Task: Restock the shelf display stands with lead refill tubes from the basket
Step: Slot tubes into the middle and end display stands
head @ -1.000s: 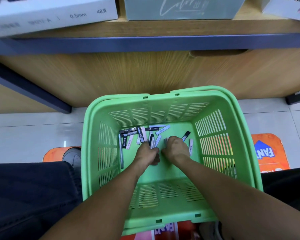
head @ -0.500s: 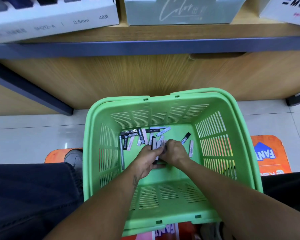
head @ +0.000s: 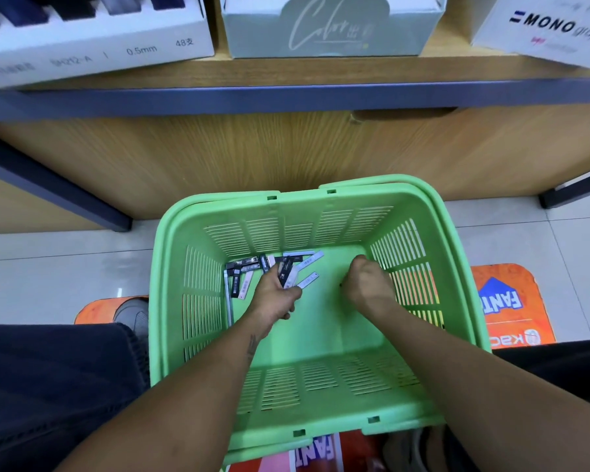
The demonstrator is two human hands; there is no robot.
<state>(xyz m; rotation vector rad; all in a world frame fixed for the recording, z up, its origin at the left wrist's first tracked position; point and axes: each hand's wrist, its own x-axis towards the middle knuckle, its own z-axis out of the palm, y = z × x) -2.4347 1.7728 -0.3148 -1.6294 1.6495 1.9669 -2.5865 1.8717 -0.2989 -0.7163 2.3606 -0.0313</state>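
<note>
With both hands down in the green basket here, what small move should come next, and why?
Probably the right hand should close on the tube beside the right wall and pass it to the left hand, which already grips a bundle of lead refill tubes; more tubes lie loose on the basket floor.

Left grip (head: 276,296) curled around tubes; right grip (head: 367,284) fisted, knuckles down.

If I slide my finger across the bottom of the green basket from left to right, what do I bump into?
Basket's left wall → loose lead refill tubes → left hand holding a bunch of tubes → bare basket floor → right hand, fingers curled → basket's right wall.
</note>
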